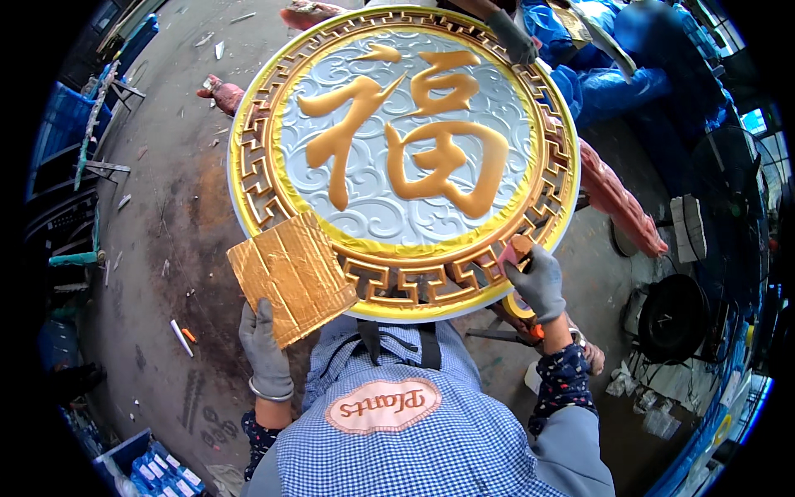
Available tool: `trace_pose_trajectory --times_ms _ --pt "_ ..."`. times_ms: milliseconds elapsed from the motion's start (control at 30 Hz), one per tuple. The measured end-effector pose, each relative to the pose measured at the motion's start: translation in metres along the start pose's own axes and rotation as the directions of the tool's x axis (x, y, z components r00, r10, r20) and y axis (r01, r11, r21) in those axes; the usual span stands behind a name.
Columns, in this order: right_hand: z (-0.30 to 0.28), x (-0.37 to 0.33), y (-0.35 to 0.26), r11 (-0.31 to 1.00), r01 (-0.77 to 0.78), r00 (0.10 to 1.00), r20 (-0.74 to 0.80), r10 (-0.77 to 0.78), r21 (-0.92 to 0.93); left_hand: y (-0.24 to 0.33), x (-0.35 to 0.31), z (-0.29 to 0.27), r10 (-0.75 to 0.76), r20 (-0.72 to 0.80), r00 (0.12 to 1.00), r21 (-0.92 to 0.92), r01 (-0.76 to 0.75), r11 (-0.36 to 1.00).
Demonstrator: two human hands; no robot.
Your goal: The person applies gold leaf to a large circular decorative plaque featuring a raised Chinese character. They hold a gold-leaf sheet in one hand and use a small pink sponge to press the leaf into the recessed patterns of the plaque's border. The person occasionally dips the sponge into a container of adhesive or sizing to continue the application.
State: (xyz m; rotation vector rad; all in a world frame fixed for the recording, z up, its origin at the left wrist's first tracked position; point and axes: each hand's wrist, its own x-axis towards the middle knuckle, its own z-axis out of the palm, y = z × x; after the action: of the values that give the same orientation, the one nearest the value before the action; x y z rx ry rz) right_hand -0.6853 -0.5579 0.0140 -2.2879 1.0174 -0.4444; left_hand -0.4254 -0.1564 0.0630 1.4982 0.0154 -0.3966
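Note:
A large round decorative panel (327,224) lies in front of me, with a raised gold character on pale blue scrollwork. Yellow masking lines its inner circle, and a gold openwork fret border (406,286) runs around it. My left hand (267,352), in a grey glove, grips the lower edge of a square board (290,277) covered in creased gold; the board overlaps the panel's near-left rim. At the near-right border, my gloved right hand (538,283) pinches a small pink sponge-like block (511,255) with a brownish end, against or just over the fretwork.
Another person's gloved hand (513,37) rests at the panel's far-right rim. Pink-wrapped supports (621,199) show under the panel. A yellow tape roll (519,306) hangs below the near-right rim. Blue sheeting (621,87) and a round black pan (675,317) lie to the right.

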Motion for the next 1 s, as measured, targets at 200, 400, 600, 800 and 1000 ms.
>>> trace_pose_trajectory --times_ms 200,400,600,800,1000 --pt "-0.001 0.006 0.011 0.995 -0.089 0.995 -0.048 0.091 0.045 0.012 0.013 -0.008 0.028 -0.048 0.998 -0.026 -0.030 0.999" --pt "-0.008 0.011 -0.044 0.973 -0.160 0.987 0.055 0.153 0.169 0.028 0.019 -0.032 0.088 -0.165 0.982 -0.041 -0.096 0.995" --pt "0.030 0.010 -0.083 0.867 -0.114 0.992 0.095 0.077 0.485 0.032 0.045 -0.081 0.137 -0.289 0.948 -0.051 -0.157 0.986" --pt "0.091 0.013 -0.200 0.937 0.054 0.969 0.208 -0.133 0.344 0.046 0.086 -0.137 0.104 -0.304 0.947 -0.110 -0.143 0.984" --pt "0.174 0.030 -0.310 0.897 0.215 0.914 0.244 -0.325 0.386 0.053 0.145 -0.217 0.088 -0.351 0.932 -0.114 -0.136 0.984"
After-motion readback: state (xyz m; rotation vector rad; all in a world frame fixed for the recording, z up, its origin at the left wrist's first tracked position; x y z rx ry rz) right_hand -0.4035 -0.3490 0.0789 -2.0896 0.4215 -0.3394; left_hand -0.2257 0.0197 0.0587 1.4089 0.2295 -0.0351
